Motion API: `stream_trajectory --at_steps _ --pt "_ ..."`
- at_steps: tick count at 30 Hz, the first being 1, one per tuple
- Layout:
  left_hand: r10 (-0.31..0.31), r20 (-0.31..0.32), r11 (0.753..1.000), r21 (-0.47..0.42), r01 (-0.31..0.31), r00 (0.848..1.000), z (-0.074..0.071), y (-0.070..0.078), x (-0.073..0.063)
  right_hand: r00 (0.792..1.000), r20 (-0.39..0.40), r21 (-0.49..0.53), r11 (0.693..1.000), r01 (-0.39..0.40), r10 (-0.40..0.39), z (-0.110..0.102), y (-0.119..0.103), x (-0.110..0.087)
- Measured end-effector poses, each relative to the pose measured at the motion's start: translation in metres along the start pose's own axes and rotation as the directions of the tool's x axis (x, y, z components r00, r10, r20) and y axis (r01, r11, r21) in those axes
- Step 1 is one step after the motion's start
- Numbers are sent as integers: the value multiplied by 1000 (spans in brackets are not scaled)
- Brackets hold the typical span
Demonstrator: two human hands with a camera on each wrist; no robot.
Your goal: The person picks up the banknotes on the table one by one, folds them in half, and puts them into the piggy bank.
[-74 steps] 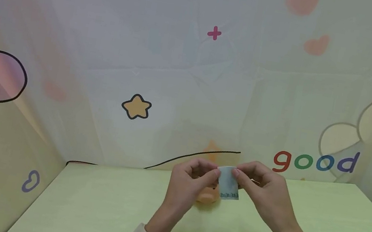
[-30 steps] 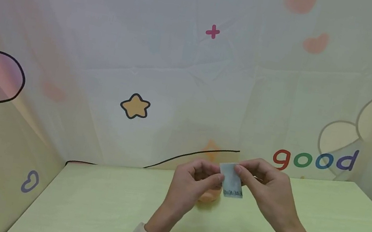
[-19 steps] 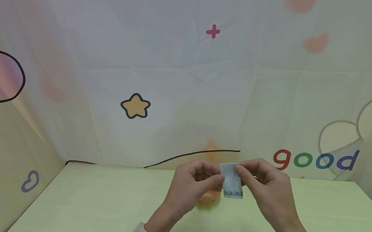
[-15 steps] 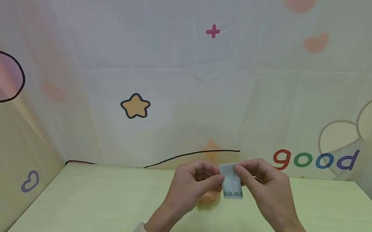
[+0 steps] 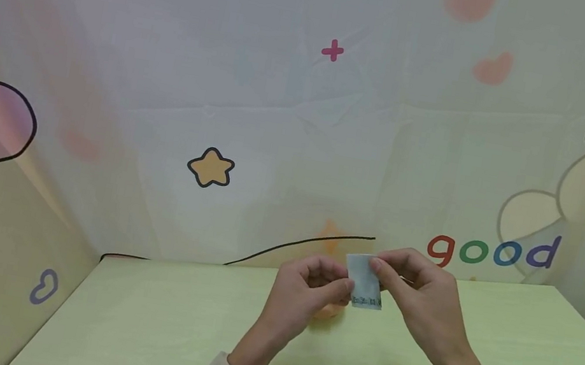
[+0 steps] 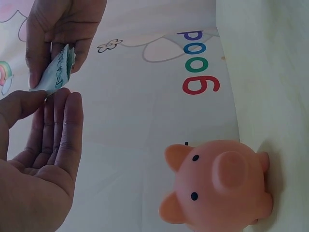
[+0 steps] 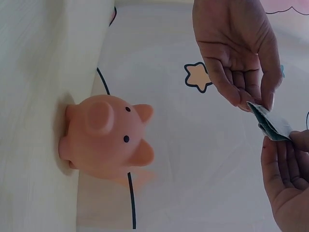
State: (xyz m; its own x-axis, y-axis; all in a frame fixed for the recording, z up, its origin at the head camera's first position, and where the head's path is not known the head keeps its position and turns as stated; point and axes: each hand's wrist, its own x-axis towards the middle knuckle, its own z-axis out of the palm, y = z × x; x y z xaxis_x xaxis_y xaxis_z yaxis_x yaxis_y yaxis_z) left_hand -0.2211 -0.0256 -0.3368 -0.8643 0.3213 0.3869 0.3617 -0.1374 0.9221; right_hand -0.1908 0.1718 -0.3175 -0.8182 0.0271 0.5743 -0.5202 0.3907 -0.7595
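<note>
A small pale blue-green folded banknote [image 5: 365,282] is held up above the table, with dark print along its lower edge. My left hand [image 5: 297,293] pinches its left edge partway down between thumb and fingers. At the upper right corner, my right hand [image 5: 426,302] grips it with thumb and index finger. The left wrist view shows the folded layers of the banknote [image 6: 58,72] standing slightly apart at one end. Behind the hands, an orange-pink piggy bank [image 5: 327,314] is mostly hidden in the head view. In the right wrist view the piggy bank [image 7: 104,137] shows whole, upright on the table.
The pale yellow-green table [image 5: 141,325] carries the piggy bank near its far side. A printed cloth backdrop [image 5: 284,162] rises along the table's back and left edges.
My left thumb and fingers have slid from the banknote's top left corner down along its left edge. The banknote has shifted slightly right. In the last half second almost nothing moved.
</note>
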Motion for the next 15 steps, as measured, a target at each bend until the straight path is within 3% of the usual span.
stream_trajectory --at_steps 15 --pt "8 -9 1000 -8 -8 1000 0 -1 -1 1000 0 24 999 22 -22 1 1 0"
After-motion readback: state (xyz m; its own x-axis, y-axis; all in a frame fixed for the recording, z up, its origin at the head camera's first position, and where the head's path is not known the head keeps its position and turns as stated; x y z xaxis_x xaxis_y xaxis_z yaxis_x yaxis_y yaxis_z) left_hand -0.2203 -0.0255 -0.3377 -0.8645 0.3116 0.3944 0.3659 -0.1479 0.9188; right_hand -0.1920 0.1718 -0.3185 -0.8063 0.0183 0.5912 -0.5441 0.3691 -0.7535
